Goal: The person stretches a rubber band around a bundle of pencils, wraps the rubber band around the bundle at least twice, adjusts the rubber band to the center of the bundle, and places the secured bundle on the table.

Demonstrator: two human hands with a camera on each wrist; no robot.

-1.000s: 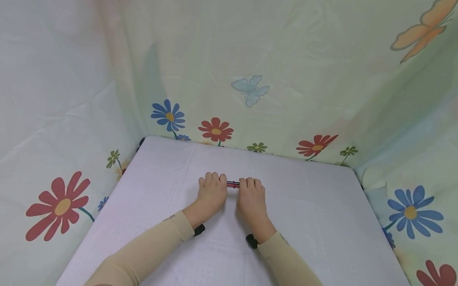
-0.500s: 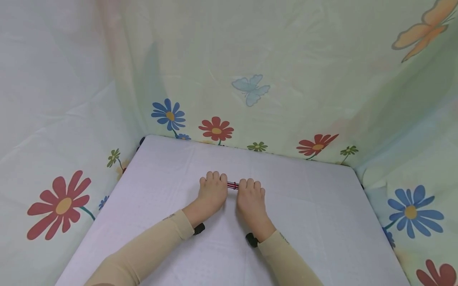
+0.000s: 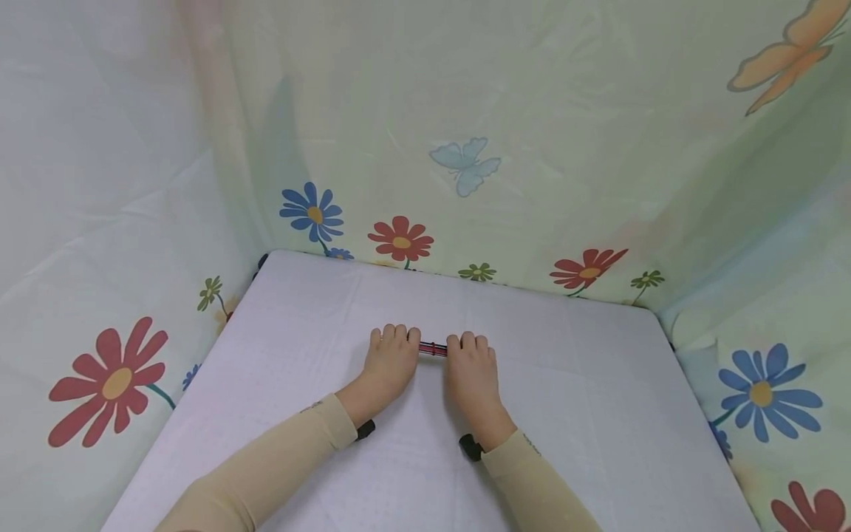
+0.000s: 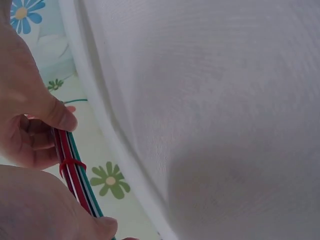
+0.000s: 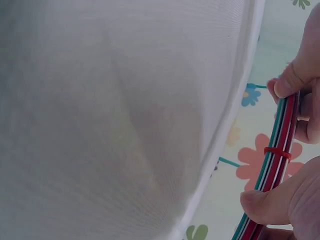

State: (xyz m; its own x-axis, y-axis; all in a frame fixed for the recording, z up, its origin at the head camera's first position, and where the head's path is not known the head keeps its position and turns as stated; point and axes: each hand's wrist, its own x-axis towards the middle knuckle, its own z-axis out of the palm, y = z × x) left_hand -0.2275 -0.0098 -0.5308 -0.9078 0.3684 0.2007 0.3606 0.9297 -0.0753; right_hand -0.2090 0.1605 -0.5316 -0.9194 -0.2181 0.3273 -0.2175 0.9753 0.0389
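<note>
Above the white-covered table, my left hand [image 3: 388,362] and right hand [image 3: 473,377] grip a bundle of slim pencil-like sticks [image 3: 433,349] from either side. Red, teal, black and white stripes run along the sticks [image 4: 79,182]. A red rubber band [image 5: 277,153] circles the bundle in the stretch between the hands. Both thumbs press on the near side with fingers curled round behind, as the two wrist views show. The bundle's outer ends are mostly covered by the hands.
A white cloth covers the table [image 3: 572,414], and its far edge runs behind the hands. Curtains printed with flowers and butterflies [image 3: 532,148] stand along the back and both sides. A black wrist strap [image 3: 470,447] shows under the right sleeve.
Both hands keep their grip on the bundle. They have shifted slightly apart, and more of the banded middle shows between them. The left hand sits a little lower in the head view.
</note>
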